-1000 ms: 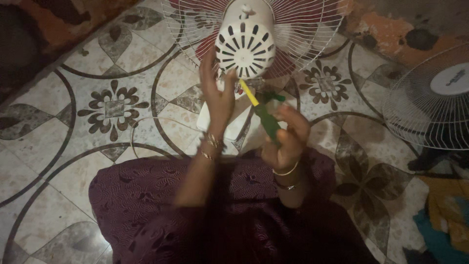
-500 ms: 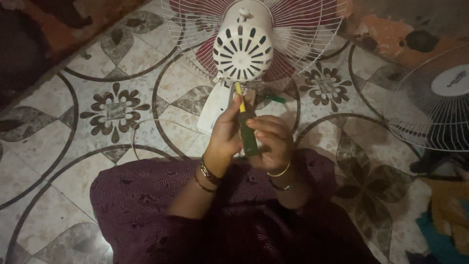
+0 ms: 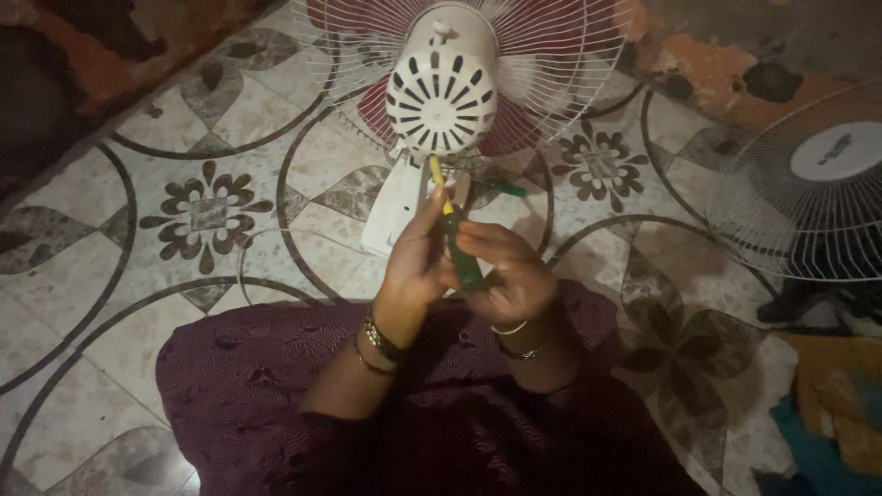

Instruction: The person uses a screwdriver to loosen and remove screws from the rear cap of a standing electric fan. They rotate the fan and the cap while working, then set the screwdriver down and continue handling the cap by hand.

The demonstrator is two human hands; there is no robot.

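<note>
A screwdriver point(image 3: 457, 242) with a dark green handle and a yellow shaft points up toward the white vented motor housing point(image 3: 441, 92) of a table fan. My right hand point(image 3: 507, 274) is closed round the green handle. My left hand point(image 3: 418, 253) pinches the yellow shaft just above the handle. The tip sits just under the housing, by the fan's neck. Behind the housing are the white wire guard point(image 3: 560, 55) and red blades point(image 3: 510, 129). Both wrists wear bangles.
The fan's white base point(image 3: 390, 207) rests on patterned floor tiles point(image 3: 197, 211). A second green tool point(image 3: 507, 190) lies beside the base. A loose white fan guard point(image 3: 808, 184) stands at the right. Cloth point(image 3: 836, 413) lies bottom right. My maroon-clad lap point(image 3: 276, 386) fills the foreground.
My left hand dropped from the fan housing and took the screwdriver's shaft. My right hand brought the screwdriver in toward the middle, more upright. The view shifted slightly.
</note>
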